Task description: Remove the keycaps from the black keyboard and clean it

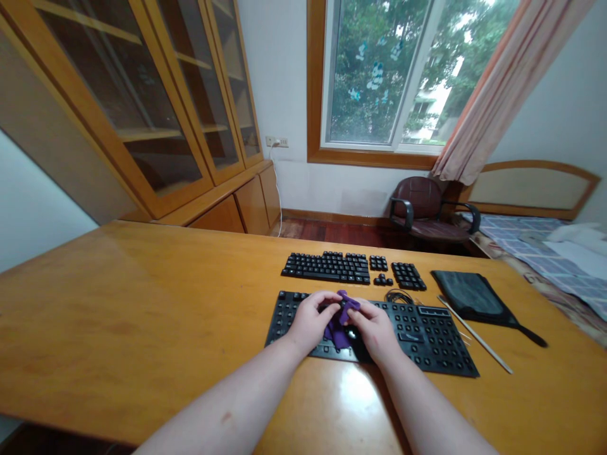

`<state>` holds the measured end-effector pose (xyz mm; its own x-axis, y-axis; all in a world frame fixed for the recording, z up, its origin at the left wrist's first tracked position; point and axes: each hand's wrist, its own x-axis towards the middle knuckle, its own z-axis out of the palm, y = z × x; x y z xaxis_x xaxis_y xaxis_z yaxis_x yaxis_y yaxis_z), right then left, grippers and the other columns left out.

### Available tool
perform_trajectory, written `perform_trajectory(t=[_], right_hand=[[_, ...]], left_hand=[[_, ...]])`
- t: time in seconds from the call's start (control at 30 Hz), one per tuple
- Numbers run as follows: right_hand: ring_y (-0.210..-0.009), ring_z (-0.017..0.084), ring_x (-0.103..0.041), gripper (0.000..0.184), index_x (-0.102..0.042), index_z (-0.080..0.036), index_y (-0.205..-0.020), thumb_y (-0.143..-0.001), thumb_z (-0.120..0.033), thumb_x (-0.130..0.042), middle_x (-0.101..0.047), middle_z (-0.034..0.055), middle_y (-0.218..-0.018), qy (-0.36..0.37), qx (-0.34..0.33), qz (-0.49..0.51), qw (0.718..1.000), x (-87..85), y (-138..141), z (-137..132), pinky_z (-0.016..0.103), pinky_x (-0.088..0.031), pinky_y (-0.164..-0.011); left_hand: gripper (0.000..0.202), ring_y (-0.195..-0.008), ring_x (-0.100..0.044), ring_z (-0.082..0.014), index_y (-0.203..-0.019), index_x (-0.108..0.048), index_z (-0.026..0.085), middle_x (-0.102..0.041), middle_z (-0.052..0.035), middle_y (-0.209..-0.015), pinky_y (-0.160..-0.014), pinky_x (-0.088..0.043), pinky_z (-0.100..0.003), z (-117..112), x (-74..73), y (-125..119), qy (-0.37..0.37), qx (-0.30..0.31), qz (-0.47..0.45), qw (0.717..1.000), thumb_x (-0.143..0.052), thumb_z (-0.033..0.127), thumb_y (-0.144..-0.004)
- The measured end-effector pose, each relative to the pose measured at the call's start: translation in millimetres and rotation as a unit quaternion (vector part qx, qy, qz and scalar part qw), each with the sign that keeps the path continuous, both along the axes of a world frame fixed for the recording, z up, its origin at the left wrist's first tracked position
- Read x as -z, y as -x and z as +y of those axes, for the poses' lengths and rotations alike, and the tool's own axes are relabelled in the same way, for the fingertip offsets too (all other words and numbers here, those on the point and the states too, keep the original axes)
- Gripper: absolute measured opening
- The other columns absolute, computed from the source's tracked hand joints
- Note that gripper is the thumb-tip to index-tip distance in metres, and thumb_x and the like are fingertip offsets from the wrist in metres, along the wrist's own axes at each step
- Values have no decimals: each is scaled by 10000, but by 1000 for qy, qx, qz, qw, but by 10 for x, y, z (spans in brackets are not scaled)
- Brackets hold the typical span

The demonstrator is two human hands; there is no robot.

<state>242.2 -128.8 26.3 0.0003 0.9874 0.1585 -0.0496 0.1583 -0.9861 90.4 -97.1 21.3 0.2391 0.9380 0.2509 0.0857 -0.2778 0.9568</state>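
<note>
No text, brand or number can be read, the pale marks on the small black plastic keycaps (327, 268) grouped right of the frame's centre being too tiny to make out, and the blue-and-white stickers (376, 76) on the clear window glass (363, 123) at upper right showing no legible lettering.

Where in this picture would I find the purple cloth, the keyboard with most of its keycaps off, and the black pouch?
Purple cloth (338, 337): head view, on its lower folds.
Keyboard (435, 340): head view, on its right-hand section.
Black pouch (469, 296): head view, middle of its upper face.
</note>
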Motion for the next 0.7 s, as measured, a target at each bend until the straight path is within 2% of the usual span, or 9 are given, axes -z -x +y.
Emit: perform_trajectory(t=[0.1,0.23,0.33,0.47,0.57,0.7], right_hand=[[-755,197,-600,211,-724,-175,-720,-741,-377,-665,-646,72,-858,1,21,-2,1000,23,1,4,292,-522,-635],[-615,171,-600,216,-699,-171,-758,-673,-367,-730,-660,42,-731,41,55,56,996,91,12,26,308,-524,-611],[-547,162,-593,242,-670,-165,-757,-643,-362,-751,-650,17,-622,61,67,75,993,124,16,36,304,-516,-585],[-542,160,-594,262,-657,-158,-773,-642,-364,-751,-656,18,-633,54,66,68,994,132,14,39,299,-511,-574],[-542,161,-593,263,-656,-160,-772,-645,-372,-746,-653,17,-629,49,71,66,994,115,14,35,298,-510,-569],[-547,164,-591,245,-673,-160,-754,-659,-379,-728,-649,28,-648,38,63,48,996,70,22,19,301,-514,-559]], left_hand=[[192,-933,-633,-200,-929,-689,179,-695,-69,-985,-881,-483,-334,-1,16,1,6,2,13,1000,-592,156,-766],[187,-883,-646,-196,-906,-698,176,-707,-62,-934,-851,-496,-324,-2,40,-4,22,-8,22,999,-628,155,-734],[174,-871,-636,-187,-894,-701,182,-699,-54,-917,-841,-491,-314,-2,23,-5,2,-26,32,999,-628,160,-738],[227,-864,-614,-170,-963,-696,207,-673,-50,-937,-835,-481,-307,-4,-23,5,-39,-11,49,998,-606,157,-761],[175,-819,-607,-164,-894,-699,188,-659,-47,-880,-801,-484,-296,-1,-7,5,-41,-11,45,998,-633,150,-736],[166,-802,-616,-168,-831,-663,163,-662,-41,-847,-779,-491,-293,11,67,-8,-2,-27,1,1000,-691,137,-669]])
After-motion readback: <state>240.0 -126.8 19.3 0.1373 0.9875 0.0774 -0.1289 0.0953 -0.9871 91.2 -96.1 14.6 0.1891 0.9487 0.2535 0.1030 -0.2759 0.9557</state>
